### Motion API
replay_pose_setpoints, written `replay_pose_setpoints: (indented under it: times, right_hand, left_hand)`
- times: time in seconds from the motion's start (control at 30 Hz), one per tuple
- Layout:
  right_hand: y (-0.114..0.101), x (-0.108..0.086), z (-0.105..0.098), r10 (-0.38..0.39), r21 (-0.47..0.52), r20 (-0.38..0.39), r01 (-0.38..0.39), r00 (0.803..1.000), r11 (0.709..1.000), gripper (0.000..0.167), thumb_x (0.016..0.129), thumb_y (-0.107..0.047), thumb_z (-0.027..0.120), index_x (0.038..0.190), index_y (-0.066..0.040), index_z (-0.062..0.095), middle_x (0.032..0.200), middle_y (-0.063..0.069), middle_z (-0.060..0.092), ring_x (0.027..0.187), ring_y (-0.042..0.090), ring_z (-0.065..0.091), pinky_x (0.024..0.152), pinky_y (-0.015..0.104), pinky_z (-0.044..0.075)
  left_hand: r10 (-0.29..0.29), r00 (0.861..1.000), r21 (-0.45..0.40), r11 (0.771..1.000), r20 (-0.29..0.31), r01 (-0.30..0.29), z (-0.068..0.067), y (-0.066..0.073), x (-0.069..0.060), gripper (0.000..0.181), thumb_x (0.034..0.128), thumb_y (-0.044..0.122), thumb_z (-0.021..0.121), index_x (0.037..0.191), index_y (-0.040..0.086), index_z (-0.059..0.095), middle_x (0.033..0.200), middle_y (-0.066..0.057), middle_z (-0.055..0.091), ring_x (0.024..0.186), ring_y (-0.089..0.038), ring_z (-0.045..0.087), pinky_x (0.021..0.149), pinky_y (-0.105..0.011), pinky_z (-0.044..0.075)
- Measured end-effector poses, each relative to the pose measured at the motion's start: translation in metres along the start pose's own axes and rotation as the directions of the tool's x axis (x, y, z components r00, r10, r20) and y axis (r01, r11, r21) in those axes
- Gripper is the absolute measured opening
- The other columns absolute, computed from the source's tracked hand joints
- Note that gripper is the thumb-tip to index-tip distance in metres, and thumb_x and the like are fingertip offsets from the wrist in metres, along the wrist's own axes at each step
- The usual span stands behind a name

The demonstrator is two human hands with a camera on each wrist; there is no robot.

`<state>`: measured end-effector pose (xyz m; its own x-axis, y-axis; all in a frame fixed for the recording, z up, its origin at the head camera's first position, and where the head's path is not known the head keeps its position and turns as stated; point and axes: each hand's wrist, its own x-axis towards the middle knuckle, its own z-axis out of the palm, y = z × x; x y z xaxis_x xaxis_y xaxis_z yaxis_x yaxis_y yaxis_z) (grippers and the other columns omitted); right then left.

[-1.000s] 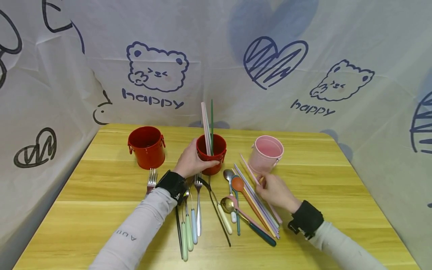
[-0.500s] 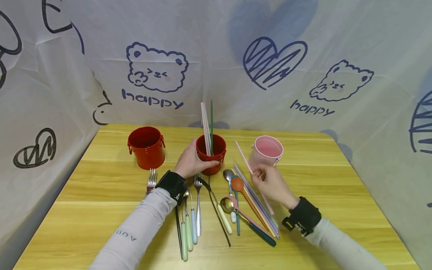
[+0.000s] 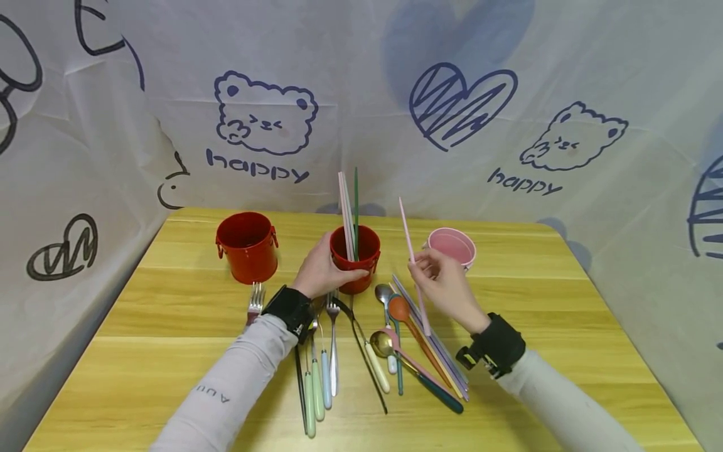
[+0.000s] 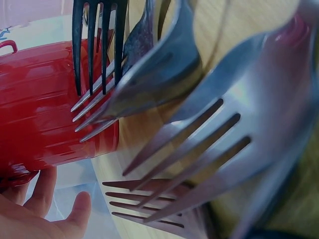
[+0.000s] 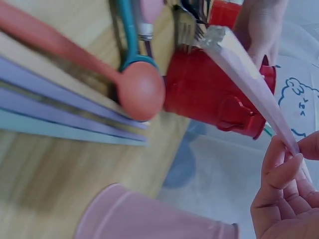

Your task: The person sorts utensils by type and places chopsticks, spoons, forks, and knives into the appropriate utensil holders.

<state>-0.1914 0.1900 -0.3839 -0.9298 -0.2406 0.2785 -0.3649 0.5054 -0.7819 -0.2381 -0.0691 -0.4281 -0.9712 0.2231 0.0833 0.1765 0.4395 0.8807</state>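
My left hand (image 3: 323,270) grips the side of the middle red bucket (image 3: 356,287), thumb across its front. Pale pink chopsticks (image 3: 345,216) and a green chopstick (image 3: 356,201) stand in that bucket. To its right, my right hand (image 3: 449,289) pinches a pink chopstick (image 3: 407,227) between thumb and fingers, tilted upward above the table. In the right wrist view the thick end of this pink chopstick (image 5: 249,89) crosses in front of the red bucket (image 5: 199,89). Behind the right hand, a pink bucket (image 3: 454,245) is partly hidden.
Another red bucket (image 3: 250,260) stands at the left. Several forks (image 3: 333,339) lie below my left hand. An orange spoon (image 3: 398,309), a gold spoon (image 3: 382,343) and purple chopsticks (image 3: 452,367) lie on the wooden table (image 3: 565,351). Printed cloth (image 3: 367,113) hangs behind.
My right hand has lifted the pink chopstick off the table and moved it up and leftward, tilting it more upright. The left hand stays on the red bucket.
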Motion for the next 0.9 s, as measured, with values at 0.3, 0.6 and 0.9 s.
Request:
replay_pose_setpoints:
  times: [0.3,0.6,0.9]
  right_hand:
    - [-0.024,0.023,0.006,0.000,0.024,-0.068,0.002,0.998,1.000,0.021,0.097,-0.010,0.066,0.112,0.004,0.065,0.093,0.022,0.071,0.072,0.026,0.068,0.064,0.017,0.053]
    - [-0.051,0.049,0.013,-0.010,0.135,-0.147,0.030,0.989,0.990,0.021,0.098,-0.009,0.064,0.115,0.003,0.061,0.099,0.021,0.067,0.080,0.012,0.060,0.069,0.016,0.049]
    - [-0.066,0.073,0.017,-0.125,0.093,-0.271,0.156,0.954,0.983,0.020,0.096,-0.009,0.068,0.111,0.003,0.062,0.097,0.020,0.070,0.078,0.009,0.062,0.066,0.013,0.049]
  left_hand:
    - [0.003,1.000,0.006,1.000,-0.005,-0.003,0.000,0.000,0.000,0.087,0.0766,0.027,0.089,0.147,0.017,0.038,0.144,-0.006,0.054,0.132,-0.027,0.053,0.112,-0.049,0.047]
    - [0.014,1.000,0.014,1.000,-0.005,-0.014,0.000,0.000,0.001,0.088,0.0766,0.028,0.089,0.147,0.015,0.038,0.144,-0.007,0.054,0.132,-0.028,0.053,0.113,-0.049,0.047]
    - [0.014,1.000,0.012,1.000,-0.002,-0.014,0.000,-0.001,0.002,0.088,0.0766,0.028,0.089,0.147,0.015,0.038,0.143,-0.007,0.054,0.131,-0.028,0.054,0.113,-0.049,0.047]
